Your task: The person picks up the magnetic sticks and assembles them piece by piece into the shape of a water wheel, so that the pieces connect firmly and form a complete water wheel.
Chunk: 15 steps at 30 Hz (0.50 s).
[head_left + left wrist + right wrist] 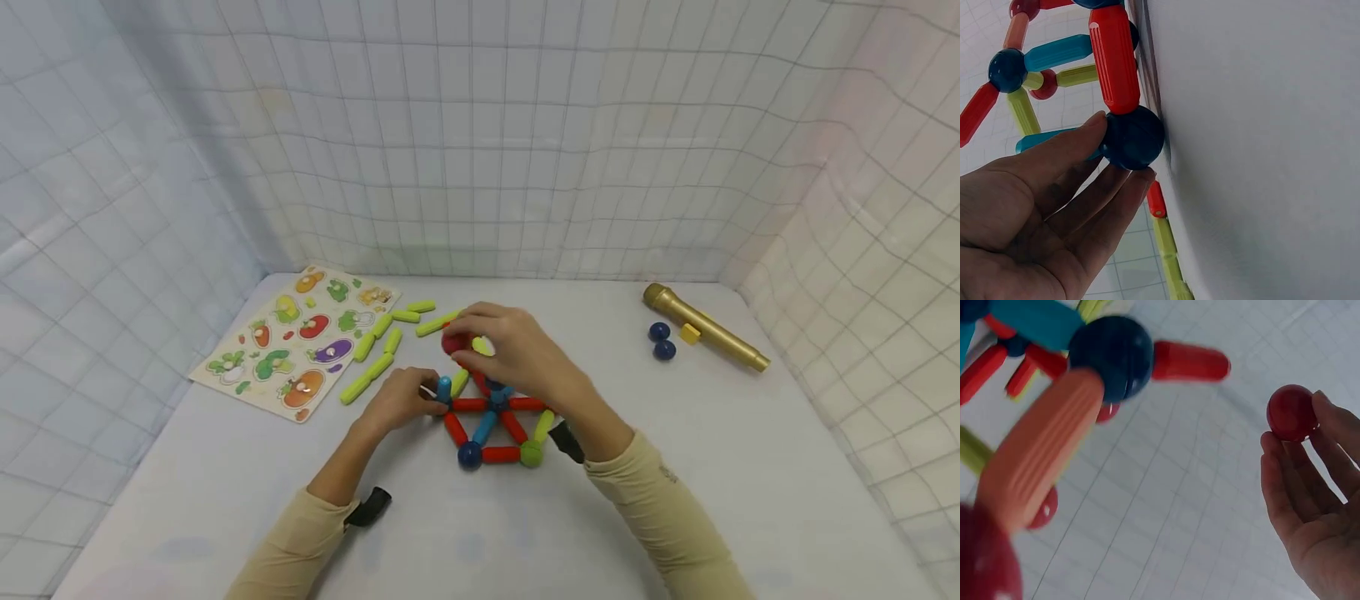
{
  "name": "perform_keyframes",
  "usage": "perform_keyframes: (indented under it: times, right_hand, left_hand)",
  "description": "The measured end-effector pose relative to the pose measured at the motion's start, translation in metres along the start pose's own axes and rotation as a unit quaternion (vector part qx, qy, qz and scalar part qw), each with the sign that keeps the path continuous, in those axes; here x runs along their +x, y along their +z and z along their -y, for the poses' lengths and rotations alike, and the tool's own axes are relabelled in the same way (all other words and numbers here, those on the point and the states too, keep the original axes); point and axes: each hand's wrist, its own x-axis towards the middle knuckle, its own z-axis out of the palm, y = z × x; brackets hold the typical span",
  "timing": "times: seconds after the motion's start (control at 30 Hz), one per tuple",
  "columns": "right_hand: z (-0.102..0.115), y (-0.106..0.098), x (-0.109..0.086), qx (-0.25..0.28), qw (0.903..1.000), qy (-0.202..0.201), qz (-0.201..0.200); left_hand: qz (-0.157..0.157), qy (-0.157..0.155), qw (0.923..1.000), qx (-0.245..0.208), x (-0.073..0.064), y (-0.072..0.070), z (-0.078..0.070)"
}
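Observation:
A building-toy frame of balls and rods stands in the middle of the table, with a red rod [501,454] between a dark blue ball [469,455] and a green ball [531,453] at its near side. My left hand [401,402] pinches another dark blue ball [1135,139] at the frame's left corner; a blue rod [444,389] rises from it. Above the frame, my right hand [521,346] holds a loose red ball [1292,412] between thumb and fingers. In the right wrist view, this ball is apart from a red rod [1191,361] sticking out of the frame. My right hand hides the frame's far part.
Several loose yellow-green rods [367,379] lie left of and behind the frame. A vegetable puzzle board [255,392] lies at the left. To the right are a gold microphone [708,327], two dark blue balls [664,350] and a small yellow block [690,333]. Grid-patterned cloth walls [495,167] enclose the table.

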Motion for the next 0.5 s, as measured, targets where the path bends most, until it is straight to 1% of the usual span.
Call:
perform_keyframes:
  times: [0.03,0.13,0.23,0.37,0.43,0.5]
  right_hand:
    - [0.003,0.007,0.007,-0.003,0.9998,-0.003,0.022]
    - [0.003,0.023,0.018,-0.021,0.9969,0.021,0.073]
    - [0.000,0.032,0.022,-0.032,0.9925,0.047,0.108]
    - [-0.005,0.041,0.027,-0.036,0.9858,0.059,0.153]
    - [-0.006,0.043,0.030,-0.039,0.9833,0.057,0.168]
    - [-0.006,0.041,0.032,-0.036,0.9841,0.054,0.165]
  left_hand:
    - [0.000,0.003,1.0000,-0.002,0.000,0.001,0.000]
    - [0.000,0.003,1.0000,-0.008,0.001,0.006,0.001]
    - [-0.004,0.000,0.9999,-0.011,0.001,0.007,0.000]
    - [-0.011,0.000,0.9999,-0.013,-0.001,0.003,-0.004]
    - [-0.012,0.000,0.9999,-0.011,-0.001,0.001,-0.005]
    - [-0.012,0.003,0.9999,-0.006,-0.002,-0.001,-0.005]
